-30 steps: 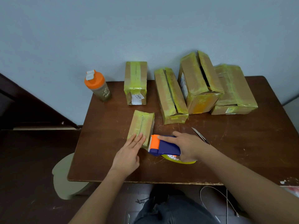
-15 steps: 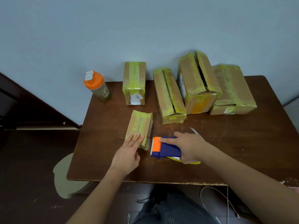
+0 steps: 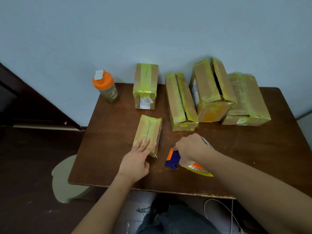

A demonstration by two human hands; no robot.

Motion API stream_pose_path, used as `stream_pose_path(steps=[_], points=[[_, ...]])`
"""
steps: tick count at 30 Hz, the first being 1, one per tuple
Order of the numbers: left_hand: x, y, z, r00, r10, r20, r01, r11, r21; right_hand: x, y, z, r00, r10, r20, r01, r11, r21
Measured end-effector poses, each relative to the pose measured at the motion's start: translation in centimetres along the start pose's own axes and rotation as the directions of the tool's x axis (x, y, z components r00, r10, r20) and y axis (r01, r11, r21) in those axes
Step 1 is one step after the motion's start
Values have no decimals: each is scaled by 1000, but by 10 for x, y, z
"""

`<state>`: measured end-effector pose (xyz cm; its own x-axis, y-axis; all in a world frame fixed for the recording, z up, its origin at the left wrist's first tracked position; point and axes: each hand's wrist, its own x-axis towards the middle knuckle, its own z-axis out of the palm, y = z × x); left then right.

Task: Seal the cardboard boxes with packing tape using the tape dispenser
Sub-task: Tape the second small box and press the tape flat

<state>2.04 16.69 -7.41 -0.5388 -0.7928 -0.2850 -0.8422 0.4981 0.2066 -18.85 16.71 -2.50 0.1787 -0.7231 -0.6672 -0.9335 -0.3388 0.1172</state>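
- Box (image 3: 148, 132): small, left hand (image 3: 135, 162) flat on its near end.
- Tape dispenser (image 3: 173, 158): gripped by right hand (image 3: 190, 147).
- Risk: box may slide if tape drags.

1. You have one view only, a wide-angle camera on your head, so no second view shares any part of the scene.
2. It looks forward and steeply down over the brown table (image 3: 236, 157), whose near edge crosses toward 6 o'clock.
3. It sits close: your forearms enter from 5 and 7 o'clock, your lap at 6.
4. The pale wall (image 3: 152, 31) fills the upper frame toward 12 o'clock, and straight edges bow outward.
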Motion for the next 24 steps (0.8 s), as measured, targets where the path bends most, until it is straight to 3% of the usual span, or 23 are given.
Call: stream_pose_path(steps=[5, 7, 10, 13, 16, 18, 20, 22, 24], points=[[2, 2, -8, 1000, -28, -11, 28, 999, -42, 3, -8, 15, 995, 62, 80, -60, 998, -30], [3, 0, -7, 993, -77, -92, 61, 983, -171, 2, -9, 24, 991, 82, 105, -80, 996, -26], [4, -9, -7, 947, -225, -231, 91, 874, -478, 1, -10, 37, 986, 124, 109, -123, 992, -7], [6, -21, -7, 890, -327, -318, 89, 808, -583, 2, -8, 49, 982, 151, 112, -152, 988, 3], [7, -27, -5, 849, -432, -304, 145, 744, -652, -4, -12, 46, 990, 137, 34, -139, 986, 91], [5, -27, -4, 824, -501, -264, 193, 687, -701, -5, -23, 38, 981, 128, -143, -77, 946, 315], [3, -26, -2, 806, -559, -195, 235, 604, -762, -3, -39, 29, 942, 183, -280, 27, 793, 608], [1, -24, 0, 799, -587, -127, 259, 528, -809, -1, -54, 21, 928, 257, -269, 96, 533, 841], [0, -23, 3, 814, -576, -80, 268, 494, -827, 0, -66, 16, 935, 285, -210, 135, 263, 955]])
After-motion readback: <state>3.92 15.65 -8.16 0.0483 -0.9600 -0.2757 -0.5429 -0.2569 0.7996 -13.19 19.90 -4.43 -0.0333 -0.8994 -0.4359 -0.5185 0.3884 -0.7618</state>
